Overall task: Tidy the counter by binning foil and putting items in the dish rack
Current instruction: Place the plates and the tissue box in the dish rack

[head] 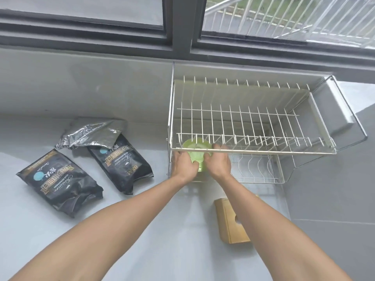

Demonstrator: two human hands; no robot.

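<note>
A two-tier white wire dish rack [253,152] stands on the grey counter at the right. A pale green plastic bowl [195,148] sits at the left end of its lower tier, seen partly through the upper wires. My left hand [183,164] and my right hand [218,161] grip the bowl from either side, just under the upper tier's front rim. A crumpled sheet of silver foil [91,133] lies on the counter to the left, draped over the top of a black bag.
Two black coffee bags [58,182] [121,161] lie on the counter at the left. A small wooden box [231,220] sits in front of the rack. A dark-framed window [182,23] runs along the back wall.
</note>
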